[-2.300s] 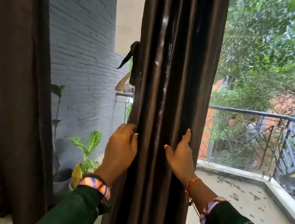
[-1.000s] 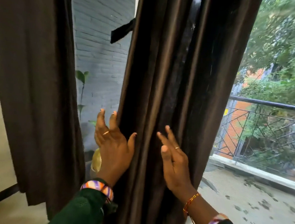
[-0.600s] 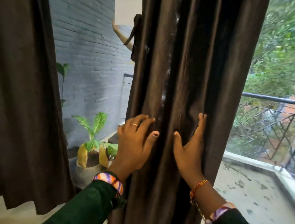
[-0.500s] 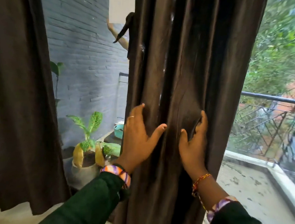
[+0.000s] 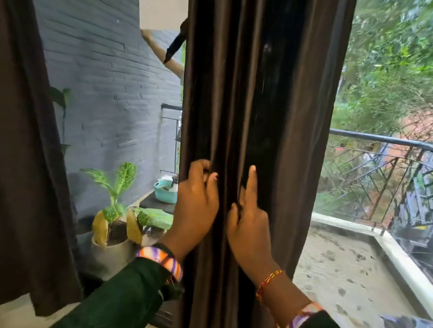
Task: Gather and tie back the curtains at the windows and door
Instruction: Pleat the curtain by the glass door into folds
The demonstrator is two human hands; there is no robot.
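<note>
Two brown curtains, two hands, one potted plant, one teal bowl.

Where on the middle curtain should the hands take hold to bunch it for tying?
Probably at the height where the left hand and right hand already are, closing in from both outer edges. The middle curtain hangs in loose vertical folds, so squeezing across them should gather its full width.

The gathered curtain is dark glossy brown, as is the second curtain at far left. The brick wall is slate grey-blue, the bowl teal, the potted plant speckled green with yellowed leaves. Both sleeves are dark green, with orange-and-purple striped cuffs.
</note>
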